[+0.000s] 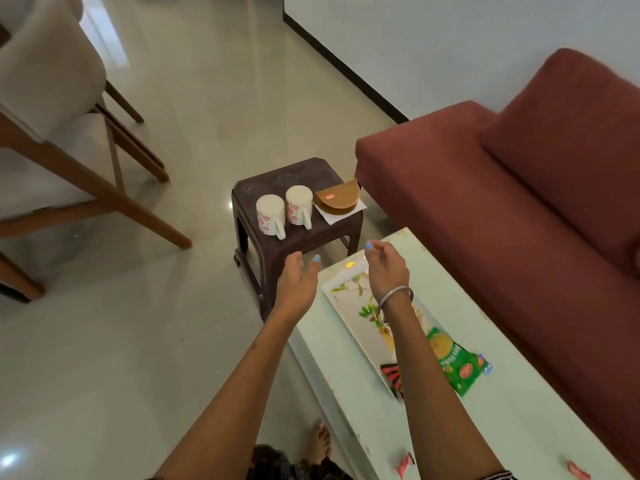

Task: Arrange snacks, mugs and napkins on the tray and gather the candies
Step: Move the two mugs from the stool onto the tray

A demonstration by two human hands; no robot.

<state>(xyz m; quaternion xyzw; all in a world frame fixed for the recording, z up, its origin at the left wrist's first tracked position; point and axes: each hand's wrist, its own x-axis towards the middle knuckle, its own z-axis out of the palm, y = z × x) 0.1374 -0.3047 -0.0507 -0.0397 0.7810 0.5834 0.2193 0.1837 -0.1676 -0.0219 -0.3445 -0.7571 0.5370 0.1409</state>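
Standing beside the red sofa, the pale table carries the white tray, with a green snack packet at the tray's near end and wrapped candies nearer the person. On the dark stool stand two mugs upside down, beside a brown packet on a napkin. The left hand and the right hand reach toward the stool with relaxed fingers, holding nothing.
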